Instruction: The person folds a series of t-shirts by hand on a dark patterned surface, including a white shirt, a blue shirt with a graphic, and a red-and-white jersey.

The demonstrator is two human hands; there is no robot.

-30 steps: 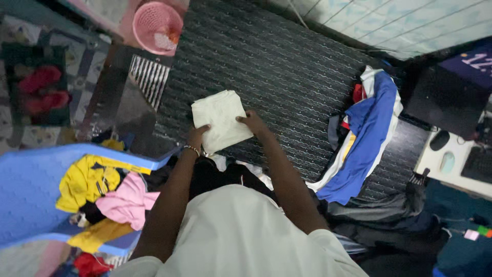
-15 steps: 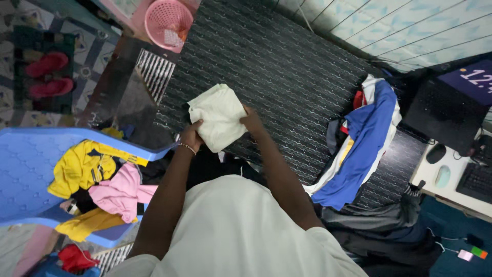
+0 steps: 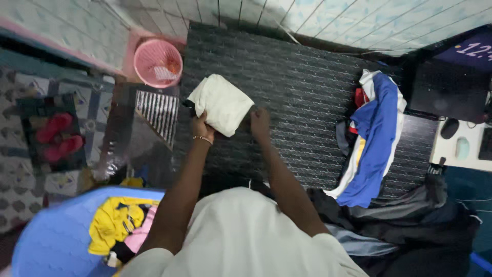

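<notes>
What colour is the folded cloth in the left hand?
Cream, plain with no pattern; the cloth shows best in the head view, held by the left hand.

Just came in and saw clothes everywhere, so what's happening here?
A person is folding a cream cloth garment on a dark patterned mat. The left hand grips its near edge; the right hand rests on the mat beside it. A blue-and-white garment lies to the right, and a blue plastic tub holds yellow and pink clothes.
</notes>
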